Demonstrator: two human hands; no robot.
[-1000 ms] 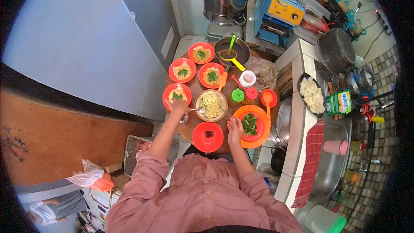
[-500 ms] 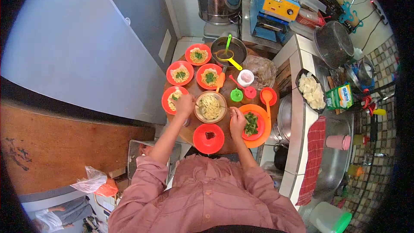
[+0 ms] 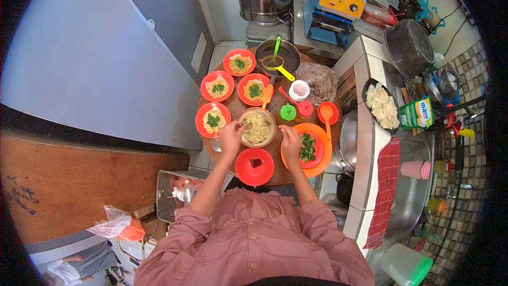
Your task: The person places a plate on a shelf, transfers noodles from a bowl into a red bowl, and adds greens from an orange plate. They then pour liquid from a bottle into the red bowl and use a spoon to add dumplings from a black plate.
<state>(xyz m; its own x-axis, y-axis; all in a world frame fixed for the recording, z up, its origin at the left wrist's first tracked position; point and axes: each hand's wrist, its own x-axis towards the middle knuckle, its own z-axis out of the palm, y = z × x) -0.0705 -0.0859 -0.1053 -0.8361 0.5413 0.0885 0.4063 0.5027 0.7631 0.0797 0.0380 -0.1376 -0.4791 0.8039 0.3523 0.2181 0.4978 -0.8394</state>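
Note:
On the round wooden table, a see-through bowl (image 3: 257, 140) of noodles (image 3: 256, 128) stands between my two hands. My left hand (image 3: 230, 139) is closed at its left rim, pinching the handle of a thin utensil that reaches toward the noodles. Across the bowl, my right hand (image 3: 290, 144) is also closed, on another thin utensil at the right rim; the utensils' kind is too small to make out. Nearest my body is a red bowl (image 3: 254, 176) with dark sauce in it. Beside my left hand sits a red bowl of noodles topped with greens (image 3: 213, 121).
Three more red bowls of noodles (image 3: 217, 87) stand at the back left. A dark pan (image 3: 263, 53) holds a yellow strainer and green-handled ladle. Leafy greens (image 3: 307, 147) lie on a red plate over an orange one (image 3: 326, 154). A tiled counter (image 3: 361, 180) borders the right.
My left hand has moved right, from over the left red bowl to the noodle bowl's rim, uncovering the greens on that portion. My right hand stays near the right rim.

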